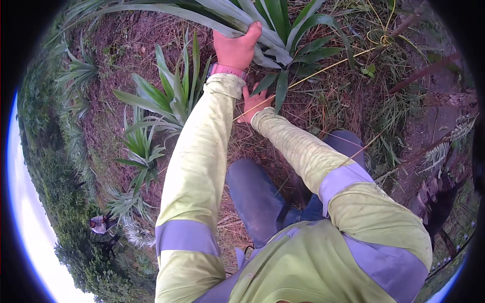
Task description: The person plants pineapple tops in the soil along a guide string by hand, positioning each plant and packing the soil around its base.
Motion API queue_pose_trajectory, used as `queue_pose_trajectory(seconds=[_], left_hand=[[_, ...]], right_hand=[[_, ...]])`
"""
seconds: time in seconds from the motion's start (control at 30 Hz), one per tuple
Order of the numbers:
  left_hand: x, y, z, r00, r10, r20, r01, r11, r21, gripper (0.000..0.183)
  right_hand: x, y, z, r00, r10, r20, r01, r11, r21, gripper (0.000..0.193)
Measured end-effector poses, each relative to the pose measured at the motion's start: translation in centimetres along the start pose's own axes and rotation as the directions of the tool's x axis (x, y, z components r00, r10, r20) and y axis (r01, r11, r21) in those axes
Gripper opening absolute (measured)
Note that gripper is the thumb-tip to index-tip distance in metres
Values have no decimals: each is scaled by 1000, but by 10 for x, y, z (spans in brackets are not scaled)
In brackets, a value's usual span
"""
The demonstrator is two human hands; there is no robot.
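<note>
Your left hand (236, 48) is up at the far edge of the ground, its grip closed around the long leaves of the big spiky plant (262, 20). Your right hand (254, 103) sits low at that plant's base, fingers spread on the dry grass (323, 101); a smaller leafy plant (174, 93) stands just left of your arm.

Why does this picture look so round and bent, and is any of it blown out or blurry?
Head view: a fisheye lens bends the rows of plants round a black rim; the sky at the left edge is blown out white; light is soft, without hard shadows; the left hand on a leaf is fairly sharp, the edges softer.
</note>
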State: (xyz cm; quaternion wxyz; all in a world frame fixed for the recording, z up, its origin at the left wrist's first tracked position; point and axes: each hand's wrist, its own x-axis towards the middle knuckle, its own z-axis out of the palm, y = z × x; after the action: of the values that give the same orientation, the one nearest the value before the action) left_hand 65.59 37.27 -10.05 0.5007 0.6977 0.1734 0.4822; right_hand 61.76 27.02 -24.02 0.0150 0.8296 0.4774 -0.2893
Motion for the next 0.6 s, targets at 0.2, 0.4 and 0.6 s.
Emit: queue_pose_trajectory(seconds=[0.2, 0.4, 0.6], left_hand=[[-1, 11, 12, 999, -33, 6, 33, 999, -27, 33], [6, 14, 33, 999, -52, -9, 52, 999, -6, 33], [1, 18, 24, 995, -86, -43, 88, 994, 63, 40]], right_hand=[[-7, 19, 39, 978, -32, -208, 43, 998, 49, 102], [31, 40, 95, 838, 30, -545, 64, 986, 153, 38], [20, 20, 69, 994, -56, -91, 61, 997, 54, 46]])
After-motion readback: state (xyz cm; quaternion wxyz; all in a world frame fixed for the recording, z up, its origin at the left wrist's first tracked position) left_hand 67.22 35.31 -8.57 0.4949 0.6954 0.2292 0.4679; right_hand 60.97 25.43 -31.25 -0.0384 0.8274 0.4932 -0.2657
